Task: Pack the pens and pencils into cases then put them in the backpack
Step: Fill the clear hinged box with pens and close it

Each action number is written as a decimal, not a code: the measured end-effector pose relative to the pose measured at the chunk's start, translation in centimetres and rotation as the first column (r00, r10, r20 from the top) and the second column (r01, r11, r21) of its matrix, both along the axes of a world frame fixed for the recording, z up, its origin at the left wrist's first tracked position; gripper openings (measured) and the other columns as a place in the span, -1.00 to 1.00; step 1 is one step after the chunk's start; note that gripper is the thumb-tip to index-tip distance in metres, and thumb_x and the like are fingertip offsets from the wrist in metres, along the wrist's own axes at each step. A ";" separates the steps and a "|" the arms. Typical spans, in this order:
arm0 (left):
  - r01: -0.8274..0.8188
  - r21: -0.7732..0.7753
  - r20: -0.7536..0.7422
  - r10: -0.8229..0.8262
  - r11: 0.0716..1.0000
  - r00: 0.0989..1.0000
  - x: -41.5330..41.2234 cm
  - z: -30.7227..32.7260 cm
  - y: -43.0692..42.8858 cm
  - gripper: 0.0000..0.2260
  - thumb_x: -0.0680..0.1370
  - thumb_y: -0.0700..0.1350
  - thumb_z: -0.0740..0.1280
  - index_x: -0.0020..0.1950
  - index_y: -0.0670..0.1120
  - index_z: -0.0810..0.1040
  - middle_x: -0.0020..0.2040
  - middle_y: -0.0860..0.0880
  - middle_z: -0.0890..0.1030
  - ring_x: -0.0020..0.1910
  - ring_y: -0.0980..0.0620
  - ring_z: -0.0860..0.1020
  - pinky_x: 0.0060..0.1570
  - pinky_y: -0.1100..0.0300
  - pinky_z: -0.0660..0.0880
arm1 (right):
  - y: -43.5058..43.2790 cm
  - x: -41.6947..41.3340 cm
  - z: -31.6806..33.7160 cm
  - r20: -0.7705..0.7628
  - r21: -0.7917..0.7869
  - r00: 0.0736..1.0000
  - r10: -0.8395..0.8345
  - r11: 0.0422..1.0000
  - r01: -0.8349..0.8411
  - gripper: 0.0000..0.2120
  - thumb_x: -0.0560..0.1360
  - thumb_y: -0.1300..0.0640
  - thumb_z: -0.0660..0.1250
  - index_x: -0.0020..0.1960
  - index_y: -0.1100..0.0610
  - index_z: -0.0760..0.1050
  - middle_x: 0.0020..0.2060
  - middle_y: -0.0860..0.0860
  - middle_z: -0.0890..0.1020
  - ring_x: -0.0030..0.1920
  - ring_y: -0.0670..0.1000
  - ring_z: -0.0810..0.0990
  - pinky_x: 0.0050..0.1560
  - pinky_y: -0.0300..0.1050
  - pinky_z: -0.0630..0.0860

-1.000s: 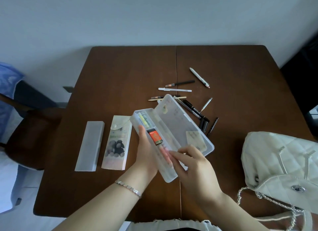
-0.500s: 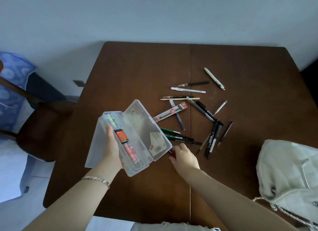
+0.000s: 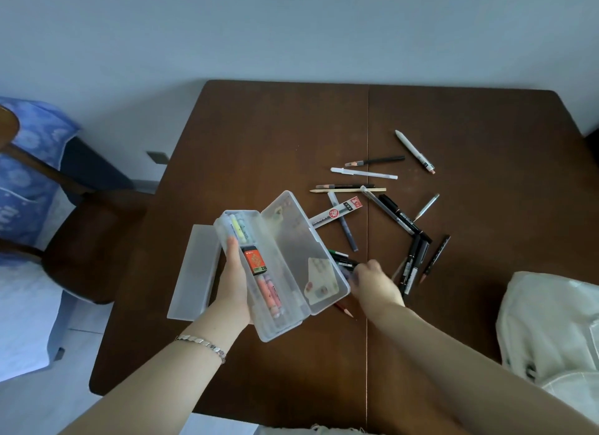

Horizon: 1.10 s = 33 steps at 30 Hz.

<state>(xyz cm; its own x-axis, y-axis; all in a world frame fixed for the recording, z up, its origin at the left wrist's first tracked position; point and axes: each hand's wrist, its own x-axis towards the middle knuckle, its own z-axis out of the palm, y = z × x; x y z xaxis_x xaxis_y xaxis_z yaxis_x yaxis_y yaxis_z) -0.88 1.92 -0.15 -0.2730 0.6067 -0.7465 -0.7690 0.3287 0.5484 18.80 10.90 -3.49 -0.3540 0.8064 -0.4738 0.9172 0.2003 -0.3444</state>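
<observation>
Right hand (image 3: 372, 282) moved up onto the pens (image 3: 344, 224) beside the lid; fingers blurred, can't tell if it grips any. Left hand (image 3: 233, 282) clasps the open case (image 3: 291, 259) above the table (image 3: 259, 142), thumb inside. Count: 2 cases visible, spare case (image 3: 194, 272) flat at left; roughly 15 loose pens and pencils mid-table; 1 backpack (image 3: 551, 331), cut off at right edge.

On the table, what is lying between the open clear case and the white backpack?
Head view: beside the case, the right hand, then black markers and a dark pencil, then bare table up to the backpack.
</observation>
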 end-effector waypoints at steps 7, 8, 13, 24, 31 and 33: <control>-0.102 -0.113 0.100 0.113 0.988 0.988 2.9 0.2 1.2 -0.30 0.33 0.40 0.31 0.39 0.12 0.34 0.29 -0.10 0.50 0.27 -0.22 0.48 0.09 -0.22 0.48 | -2.4 1.0 9.9 -0.616 0.004 0.781 -0.105 0.991 0.136 -0.88 0.50 0.19 0.32 0.01 0.11 0.58 -0.26 -0.15 0.51 -0.28 -0.18 0.49 -0.27 -0.49 0.40; -0.066 -0.108 0.072 0.074 0.992 0.995 3.8 0.7 1.5 -0.31 0.42 0.39 0.20 0.44 0.05 0.29 0.24 -0.10 0.51 0.30 -0.24 0.44 0.11 -0.18 0.49 | -3.5 0.7 10.7 -0.603 -0.035 0.797 -0.035 0.999 0.017 -0.87 0.51 0.17 0.31 0.02 0.09 0.59 -0.29 -0.17 0.50 -0.29 -0.18 0.49 -0.27 -0.45 0.41; -0.113 0.154 0.159 0.088 0.982 0.983 8.5 3.7 2.8 -0.48 0.48 0.36 0.05 0.34 0.14 0.31 0.17 -0.11 0.50 0.13 -0.12 0.52 -0.16 -0.02 0.57 | -5.9 0.0 10.2 -0.624 0.014 0.781 0.030 1.000 -0.028 -0.76 0.51 0.12 0.31 0.17 0.02 0.55 -0.22 -0.12 0.50 -0.25 -0.16 0.45 -0.19 -0.40 0.37; -0.099 0.143 0.229 0.065 0.985 0.971 9.4 4.3 2.3 -0.42 0.46 0.39 0.08 0.38 0.11 0.27 0.23 -0.17 0.48 0.15 -0.16 0.51 -0.02 -0.07 0.52 | -7.0 1.6 8.8 -0.574 0.209 0.816 0.068 0.976 0.066 -0.82 0.51 0.07 0.32 0.07 0.01 0.64 -0.16 -0.05 0.60 -0.21 -0.13 0.53 -0.26 -0.41 0.43; -0.123 0.123 0.248 0.089 0.985 0.965 9.2 3.8 2.1 -0.45 0.48 0.37 0.05 0.33 0.07 0.28 0.05 -0.17 0.49 0.00 -0.09 0.51 -0.09 -0.02 0.49 | -6.6 1.8 8.9 -0.505 0.295 0.818 0.275 0.946 -0.136 -0.71 0.53 -0.02 0.20 0.15 0.02 0.59 -0.03 -0.01 0.54 -0.03 -0.05 0.53 -0.11 -0.32 0.51; -0.021 0.096 0.167 0.005 0.995 0.986 8.2 3.6 2.4 -0.44 0.50 0.36 0.01 0.24 -0.04 0.35 -0.10 -0.15 0.53 -0.13 -0.09 0.51 -0.07 -0.03 0.46 | -4.9 2.6 9.5 -0.606 0.336 0.772 0.193 0.942 0.028 -0.77 0.50 0.07 0.27 0.06 0.11 0.62 -0.08 0.01 0.54 -0.07 -0.13 0.50 -0.12 -0.40 0.43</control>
